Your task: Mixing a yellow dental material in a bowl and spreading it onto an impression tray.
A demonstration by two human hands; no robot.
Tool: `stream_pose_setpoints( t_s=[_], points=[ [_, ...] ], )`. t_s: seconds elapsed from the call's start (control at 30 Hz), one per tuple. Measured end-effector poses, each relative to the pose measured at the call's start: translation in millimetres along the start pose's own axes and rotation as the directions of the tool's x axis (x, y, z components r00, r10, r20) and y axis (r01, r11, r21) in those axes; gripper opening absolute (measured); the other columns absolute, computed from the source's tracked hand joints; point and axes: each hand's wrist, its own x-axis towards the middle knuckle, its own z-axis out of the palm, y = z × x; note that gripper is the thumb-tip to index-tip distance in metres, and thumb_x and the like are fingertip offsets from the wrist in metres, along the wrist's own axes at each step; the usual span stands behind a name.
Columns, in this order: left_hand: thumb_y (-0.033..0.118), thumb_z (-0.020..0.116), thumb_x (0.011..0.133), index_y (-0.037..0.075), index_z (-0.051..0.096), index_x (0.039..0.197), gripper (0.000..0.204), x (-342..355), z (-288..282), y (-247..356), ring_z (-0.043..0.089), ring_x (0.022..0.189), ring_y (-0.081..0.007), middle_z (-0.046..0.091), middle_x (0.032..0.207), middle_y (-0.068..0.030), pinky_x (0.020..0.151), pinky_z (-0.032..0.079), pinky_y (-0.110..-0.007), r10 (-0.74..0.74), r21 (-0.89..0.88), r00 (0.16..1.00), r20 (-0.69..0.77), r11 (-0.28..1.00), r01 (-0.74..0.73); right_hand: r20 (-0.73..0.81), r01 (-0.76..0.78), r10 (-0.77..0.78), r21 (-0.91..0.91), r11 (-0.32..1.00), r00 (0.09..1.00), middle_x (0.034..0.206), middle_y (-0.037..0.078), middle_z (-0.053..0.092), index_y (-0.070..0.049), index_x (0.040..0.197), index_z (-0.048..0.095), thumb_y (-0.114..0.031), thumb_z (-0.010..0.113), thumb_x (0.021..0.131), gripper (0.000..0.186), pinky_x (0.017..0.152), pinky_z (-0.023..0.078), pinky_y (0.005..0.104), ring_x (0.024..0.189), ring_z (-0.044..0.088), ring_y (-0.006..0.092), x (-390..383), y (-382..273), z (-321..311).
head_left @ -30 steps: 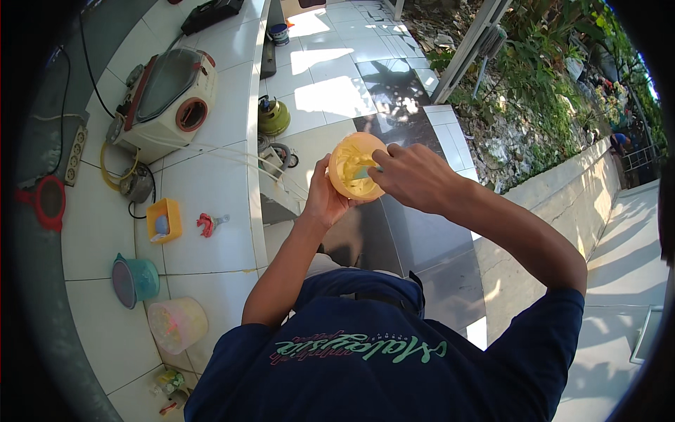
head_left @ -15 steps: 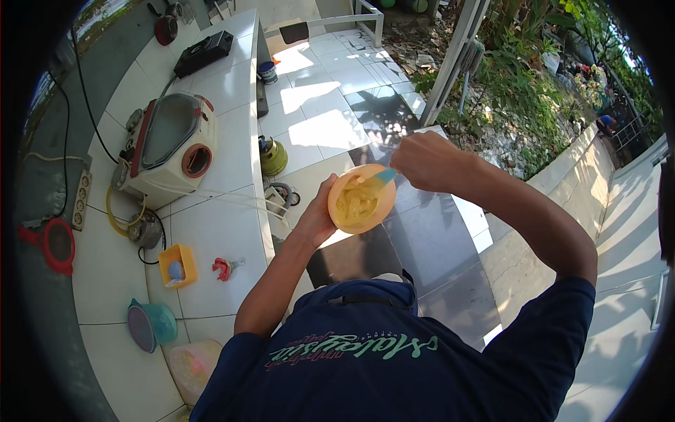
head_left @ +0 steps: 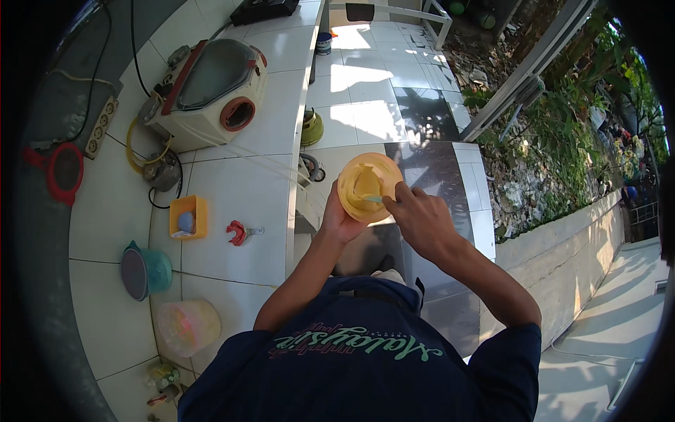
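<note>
An orange bowl (head_left: 390, 172) with thick yellow paste (head_left: 362, 181) in it is held up at the centre of the head view, above the floor beside the tiled counter. My left hand (head_left: 341, 218) cups it from the lower left, its fingers partly hidden behind the bowl. My right hand (head_left: 422, 214) grips a pale teal spatula (head_left: 373, 199) at the bowl's lower right, with the spatula's blade down in the paste.
Left, on the counter (head_left: 218, 183): a cream machine (head_left: 211, 84), pump (head_left: 160, 176), red strainer (head_left: 63, 172), yellow tub (head_left: 188, 214), small red-tipped tool (head_left: 239, 232), teal and pink containers (head_left: 190, 327). A green gas cylinder (head_left: 313, 126) stands below. A low wall (head_left: 548, 246) borders rubble and plants.
The spatula was lifted toward the bowl's upper rim half a second ago; now my right hand has brought it lower into the bowl. The view has swung, shifting the surroundings rightward.
</note>
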Motion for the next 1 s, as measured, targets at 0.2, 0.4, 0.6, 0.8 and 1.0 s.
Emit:
stream_pose_setpoints(
  t_s=[0.2,0.4,0.6,0.8,1.0],
  points=[
    [0.041,0.035,0.097,0.007,0.048,0.137,0.054,-25,-21,10,0.054,0.123,-0.0314,0.054,0.135,-0.0152,0.106,0.042,-0.052,-0.024,-0.071,0.999,-0.044,0.997,0.021,-0.037,0.024,-0.024,0.003,1.000,0.999,0.098,0.013,0.057,0.001,0.099,0.066,-0.005,0.065,0.074,0.026,0.063,0.057,0.0358,0.083,0.065,0.0269,19,-1,13],
    [0.041,0.032,0.094,0.008,0.050,0.135,0.056,-32,-54,15,0.054,0.122,-0.0340,0.055,0.133,-0.0148,0.104,0.042,-0.054,-0.018,-0.085,0.998,-0.055,0.996,0.013,-0.008,0.070,-0.070,0.059,0.996,0.998,0.097,0.017,0.058,0.003,0.089,0.064,-0.009,0.062,0.077,0.017,0.060,0.058,0.0385,0.081,0.067,0.0293,20,-22,24],
    [0.045,0.029,0.091,0.008,0.050,0.135,0.061,-26,-66,12,0.054,0.122,-0.0349,0.055,0.133,-0.0157,0.104,0.043,-0.054,0.013,-0.001,0.984,-0.180,1.000,-0.014,0.153,0.031,-0.039,0.055,0.998,0.988,0.093,0.015,0.057,0.002,0.098,0.062,-0.008,0.060,0.078,0.022,0.060,0.057,0.0378,0.079,0.067,0.0278,5,-31,46],
    [0.046,0.030,0.090,0.005,0.053,0.131,0.062,-31,-54,16,0.055,0.119,-0.0331,0.058,0.126,-0.0156,0.099,0.047,-0.052,0.114,0.032,0.950,-0.292,0.993,-0.109,0.243,-0.326,0.275,0.201,0.924,0.930,0.088,0.017,0.064,-0.002,0.104,0.064,-0.012,0.055,0.086,0.021,0.064,0.056,0.0437,0.070,0.068,0.0336,-4,-30,70],
    [0.043,0.038,0.086,0.005,0.059,0.119,0.055,-25,-85,5,0.060,0.109,-0.0293,0.062,0.118,-0.0122,0.095,0.049,-0.046,0.249,0.103,0.913,-0.323,0.968,-0.227,0.268,-0.327,0.214,0.515,0.792,0.939,0.086,0.018,0.067,-0.001,0.092,0.065,-0.014,0.055,0.089,0.017,0.063,0.052,0.0477,0.068,0.065,0.0391,2,-67,57]
  ],
)
